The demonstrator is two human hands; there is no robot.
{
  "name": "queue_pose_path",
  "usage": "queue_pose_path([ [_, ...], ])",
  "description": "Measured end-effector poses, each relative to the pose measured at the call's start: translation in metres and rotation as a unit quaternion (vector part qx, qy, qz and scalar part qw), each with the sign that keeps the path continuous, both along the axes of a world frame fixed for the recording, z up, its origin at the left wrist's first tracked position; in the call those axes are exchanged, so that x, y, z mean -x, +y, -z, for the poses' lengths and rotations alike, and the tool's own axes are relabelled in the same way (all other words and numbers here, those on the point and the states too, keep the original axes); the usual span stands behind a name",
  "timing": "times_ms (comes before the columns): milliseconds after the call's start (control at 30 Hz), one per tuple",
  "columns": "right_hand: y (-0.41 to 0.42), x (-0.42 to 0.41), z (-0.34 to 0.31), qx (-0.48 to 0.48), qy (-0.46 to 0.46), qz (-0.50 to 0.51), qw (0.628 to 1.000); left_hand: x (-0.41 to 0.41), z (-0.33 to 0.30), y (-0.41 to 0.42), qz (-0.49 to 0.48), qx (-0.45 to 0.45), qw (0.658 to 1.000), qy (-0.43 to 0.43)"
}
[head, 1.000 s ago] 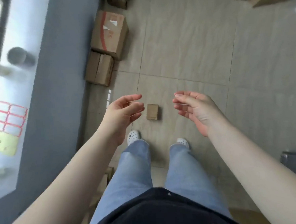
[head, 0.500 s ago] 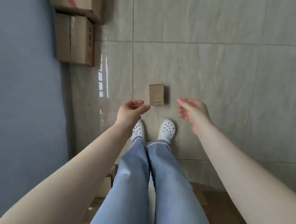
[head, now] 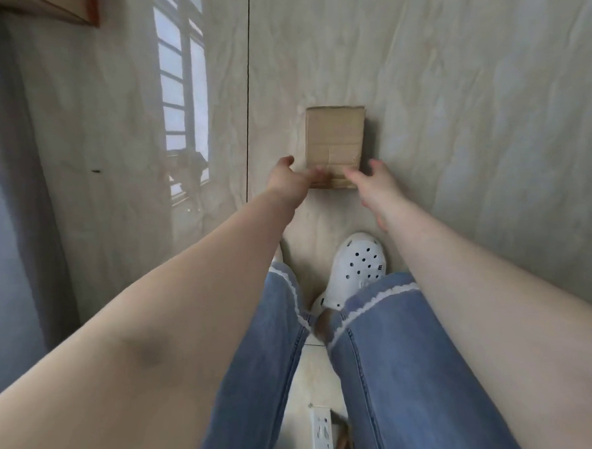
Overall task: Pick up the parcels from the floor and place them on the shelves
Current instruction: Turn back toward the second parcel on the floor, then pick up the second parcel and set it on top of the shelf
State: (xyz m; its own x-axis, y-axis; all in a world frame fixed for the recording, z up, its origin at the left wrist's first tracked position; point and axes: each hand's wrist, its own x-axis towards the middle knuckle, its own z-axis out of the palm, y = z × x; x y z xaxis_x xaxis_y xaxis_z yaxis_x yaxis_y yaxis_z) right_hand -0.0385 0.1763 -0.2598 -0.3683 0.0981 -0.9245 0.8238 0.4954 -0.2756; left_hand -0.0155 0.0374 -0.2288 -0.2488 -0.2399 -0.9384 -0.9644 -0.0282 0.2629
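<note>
Left hand (head: 290, 180) and right hand (head: 374, 182) dropped from above shoes to near edge of parcel (head: 335, 143), fingers spread, touching, not yet clamped. Parcel flat on floor (head: 470, 112), ahead of shoe (head: 355, 266). Grasp imminent.

Glossy beige tiled floor (head: 451, 78), small cardboard parcel (head: 335, 138) lying flat (near a white clog (head: 356, 265)), dark grout line left.

I see the small cardboard parcel (head: 335, 143) flat on the tiled floor (head: 470, 112); left hand (head: 287, 180) and right hand (head: 374, 184), fingers spread, reach its near edge.
</note>
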Motion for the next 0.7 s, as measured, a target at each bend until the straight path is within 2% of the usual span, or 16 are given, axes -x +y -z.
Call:
queue_pose_path([
  [100,-0.004,0.002,-0.003,0.036,-0.013,0.004,0.999,0.001,0.007,0.004,0.004,-0.014,1.0,-0.01],
  [267,-0.011,-0.009,-0.077,0.032,0.042,0.061,0.997,-0.007,-0.058,0.004,-0.051,0.008,0.999,0.009],
  [467,-0.025,-0.02,-0.237,0.05,0.08,0.179,0.979,-0.009,-0.199,-0.009,-0.141,-0.04,0.988,0.052],
  [600,-0.03,-0.018,-0.36,0.065,0.126,0.18,0.973,-0.007,-0.327,-0.019,-0.162,-0.054,0.981,0.089],
  [700,-0.032,-0.021,-0.448,0.126,0.144,0.174,0.966,-0.012,-0.414,-0.024,-0.174,-0.051,0.975,0.126],
])
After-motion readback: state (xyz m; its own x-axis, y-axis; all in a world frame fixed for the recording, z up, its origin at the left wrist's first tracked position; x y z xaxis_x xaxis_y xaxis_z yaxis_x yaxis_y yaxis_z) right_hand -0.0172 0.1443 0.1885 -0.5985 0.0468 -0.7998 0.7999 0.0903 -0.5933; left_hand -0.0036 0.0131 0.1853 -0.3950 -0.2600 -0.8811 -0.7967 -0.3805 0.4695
